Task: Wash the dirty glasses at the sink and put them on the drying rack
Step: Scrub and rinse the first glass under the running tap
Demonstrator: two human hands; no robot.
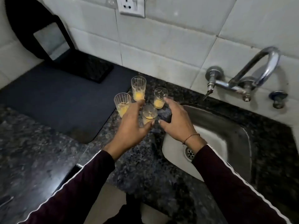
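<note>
Both hands (left (131, 125), right (177, 122)) spread loose over glasses (138, 88); granite counter (40, 159), steel sink (226, 135).

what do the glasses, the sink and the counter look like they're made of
Glasses: clear glass, judging by the see-through walls with cut vertical lines; yellow dregs show through. Sink: probably stainless steel, a dull grey brushed sheen with soft highlights. Counter: looks like polished granite, dark and speckled with a faint gloss, though a stone-look surface cannot be excluded.

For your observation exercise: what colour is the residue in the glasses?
Yellow-orange, pooled at the bottom of the four glasses, seen in the head view.
</note>
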